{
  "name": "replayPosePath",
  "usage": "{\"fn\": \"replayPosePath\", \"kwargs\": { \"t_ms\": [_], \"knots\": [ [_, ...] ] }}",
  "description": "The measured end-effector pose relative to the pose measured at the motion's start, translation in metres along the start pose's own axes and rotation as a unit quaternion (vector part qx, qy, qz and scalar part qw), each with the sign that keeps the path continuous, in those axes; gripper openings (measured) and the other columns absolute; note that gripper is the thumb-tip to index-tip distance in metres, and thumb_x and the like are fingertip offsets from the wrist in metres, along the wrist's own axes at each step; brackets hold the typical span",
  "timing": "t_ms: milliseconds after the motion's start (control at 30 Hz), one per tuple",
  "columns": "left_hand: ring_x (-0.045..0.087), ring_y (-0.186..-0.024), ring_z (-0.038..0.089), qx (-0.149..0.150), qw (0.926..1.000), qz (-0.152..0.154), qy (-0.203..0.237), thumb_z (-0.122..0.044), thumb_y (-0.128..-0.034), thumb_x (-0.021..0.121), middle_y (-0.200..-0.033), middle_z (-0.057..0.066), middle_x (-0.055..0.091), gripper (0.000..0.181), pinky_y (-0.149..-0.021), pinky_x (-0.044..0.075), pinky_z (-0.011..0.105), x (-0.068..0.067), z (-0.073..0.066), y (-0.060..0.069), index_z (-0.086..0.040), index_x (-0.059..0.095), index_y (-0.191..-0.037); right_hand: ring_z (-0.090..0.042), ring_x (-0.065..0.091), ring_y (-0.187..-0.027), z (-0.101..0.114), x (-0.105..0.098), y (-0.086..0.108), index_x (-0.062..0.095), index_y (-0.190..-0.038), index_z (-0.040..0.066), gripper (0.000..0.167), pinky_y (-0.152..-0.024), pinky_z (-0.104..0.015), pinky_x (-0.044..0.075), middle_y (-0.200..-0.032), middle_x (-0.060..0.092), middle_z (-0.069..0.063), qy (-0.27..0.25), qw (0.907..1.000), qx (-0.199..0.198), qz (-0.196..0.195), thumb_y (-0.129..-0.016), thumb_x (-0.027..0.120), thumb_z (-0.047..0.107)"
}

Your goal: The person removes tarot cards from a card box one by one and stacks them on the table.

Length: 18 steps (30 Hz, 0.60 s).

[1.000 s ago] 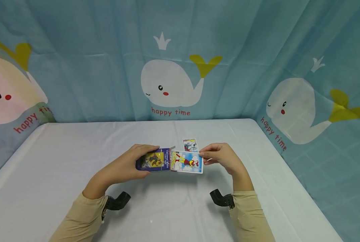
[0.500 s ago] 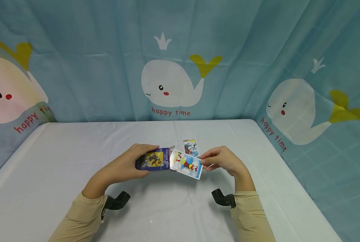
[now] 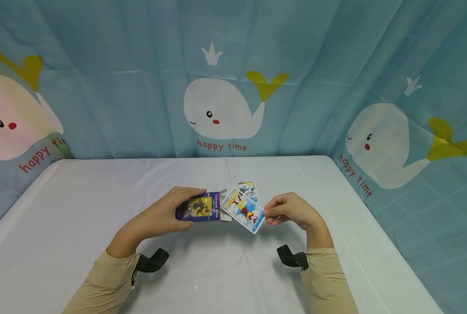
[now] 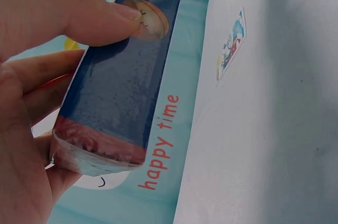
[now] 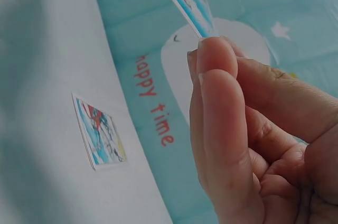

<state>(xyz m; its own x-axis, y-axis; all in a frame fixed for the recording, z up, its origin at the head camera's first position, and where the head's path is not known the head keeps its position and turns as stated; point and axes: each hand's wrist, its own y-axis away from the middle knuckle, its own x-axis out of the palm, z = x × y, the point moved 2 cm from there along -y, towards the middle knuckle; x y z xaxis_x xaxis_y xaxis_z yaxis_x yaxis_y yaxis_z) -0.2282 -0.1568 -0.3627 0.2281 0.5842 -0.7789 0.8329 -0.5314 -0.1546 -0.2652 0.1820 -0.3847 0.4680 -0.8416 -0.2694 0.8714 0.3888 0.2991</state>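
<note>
My left hand (image 3: 166,210) grips a blue tarot card box (image 3: 198,207), thumb on one narrow side and fingers on the other; the left wrist view shows the box's dark blue side (image 4: 121,86) under the thumb. The box's flap end faces right. Between thumb and fingertips my right hand (image 3: 292,210) pinches a tarot card (image 3: 243,210) by its right corner. That card is tilted, with a figure in red and yellow on blue sky, and its left end is beside the box's opening. Behind it a second tarot card (image 3: 249,188) lies on the table, partly covered in the head view.
A white cloth covers the table (image 3: 100,187). At its back and sides hangs a blue curtain (image 3: 139,109) with whale prints. Black wrist cameras (image 3: 152,261) sit on both sleeves, above the cloth.
The pinched card has come away from the box's opening and turned, its right end swinging toward the person. My right hand has shifted slightly right and nearer. The left hand and box stay in place.
</note>
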Motion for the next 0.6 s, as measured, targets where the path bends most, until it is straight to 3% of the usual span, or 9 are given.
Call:
{"fn": "replayPosePath", "kwargs": {
  "t_ms": [233,600],
  "knots": [
    [0.045,-0.129,0.029,-0.005,1.0,0.0,0.002,-0.01,-0.0797,0.078,-0.149,0.01,0.049,0.075,-0.096,0.045,0.048,-0.0007,0.0014,0.0008,-0.014,0.048,-0.148,-0.011,0.07,-0.065,-0.0024,-0.0041,0.0019,0.069,-0.098,-0.008,0.021,-0.064,-0.027,0.058,-0.074,0.073,-0.003,-0.02,0.9996,0.001,-0.019,-0.09,0.071,0.01],
    [0.045,-0.127,0.029,-0.016,0.9998,0.004,0.009,-0.009,-0.0801,0.077,-0.148,0.011,0.048,0.075,-0.095,0.046,0.047,-0.002,0.0005,0.0005,-0.014,0.047,-0.149,-0.01,0.071,-0.068,-0.0102,-0.0002,0.0034,0.068,-0.099,-0.007,0.017,-0.067,-0.025,0.058,-0.076,0.074,-0.002,-0.082,0.9918,0.013,-0.097,-0.091,0.069,0.008]
  ]
}}
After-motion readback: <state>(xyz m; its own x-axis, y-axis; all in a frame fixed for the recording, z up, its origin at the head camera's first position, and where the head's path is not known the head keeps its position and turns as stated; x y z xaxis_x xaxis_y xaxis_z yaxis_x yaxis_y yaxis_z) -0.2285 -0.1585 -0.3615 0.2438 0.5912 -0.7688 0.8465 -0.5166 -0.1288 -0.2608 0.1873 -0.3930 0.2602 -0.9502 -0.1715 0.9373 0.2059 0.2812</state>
